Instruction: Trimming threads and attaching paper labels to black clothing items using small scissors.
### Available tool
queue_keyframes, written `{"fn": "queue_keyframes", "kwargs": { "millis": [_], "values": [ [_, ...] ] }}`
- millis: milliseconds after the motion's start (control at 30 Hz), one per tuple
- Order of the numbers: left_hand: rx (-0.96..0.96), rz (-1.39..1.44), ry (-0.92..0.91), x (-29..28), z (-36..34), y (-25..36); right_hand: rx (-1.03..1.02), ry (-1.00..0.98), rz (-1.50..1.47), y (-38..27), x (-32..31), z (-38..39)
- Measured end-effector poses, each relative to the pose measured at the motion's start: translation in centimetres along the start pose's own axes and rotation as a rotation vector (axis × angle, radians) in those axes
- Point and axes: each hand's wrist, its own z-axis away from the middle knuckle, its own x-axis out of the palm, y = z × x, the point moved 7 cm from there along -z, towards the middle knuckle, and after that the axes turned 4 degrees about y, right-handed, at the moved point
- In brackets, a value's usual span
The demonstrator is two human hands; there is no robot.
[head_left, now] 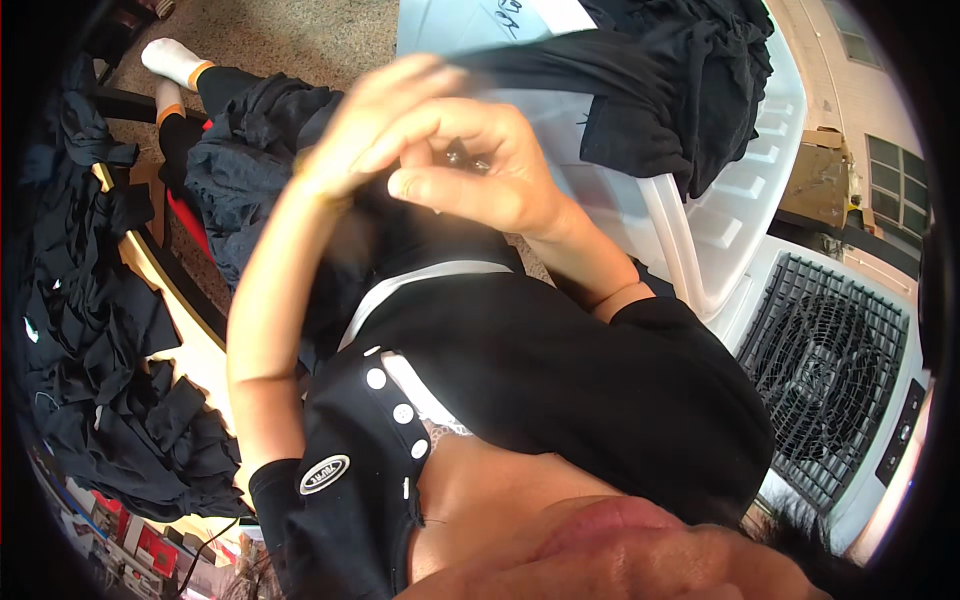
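A person in a black, short-sleeved top with white buttons [600,360] holds both bare hands close together toward 12 o'clock, next to a pale, translucent plastic tub [682,240] standing at 1 to 2 o'clock. The right hand [500,180], at 12 o'clock, is curled narrow, its thumb pointing toward 9 o'clock, around a small, dark, shiny item [456,155] too covered by the fingers to identify. The left hand [380,120], at 11 o'clock, is blurred, its fingers extended toward 1 o'clock just beyond the right; whether it grips anything cannot be told. A long, smooth stretch of black cloth [560,62] runs from beside the left fingertips toward 1 o'clock, where it joins a crumpled black cloth heap [730,80] lying over the tub. Rumpled, dark blue-grey fabric [245,180] is bunched at 10 o'clock; beyond it, a foot in a white sock with an orange band [170,60] shows against a speckled brown floor [270,40]. Loose black fabric pieces [110,370] are piled between 8 and 9 o'clock beside a pale wooden edge [175,310]. A white, boxy appliance with a black grille [820,370] stands just past 3 o'clock, below a brown cardboard box [815,185] between 2 and 3 o'clock.
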Motion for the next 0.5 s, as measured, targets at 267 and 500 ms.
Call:
{"fn": "queue_keyframes", "kwargs": {
  "millis": [267,500],
  "values": [
    [0.655,0.041,0.635,-17.8,16.6,13.2,-0.037,-0.157,-0.03,0.0,2.5,-0.3],
    [1.029,0.303,0.742,-24.2,31.9,19.7,0.17,-0.311,0.03,4.3,5.4,-0.7]
  ]
}}
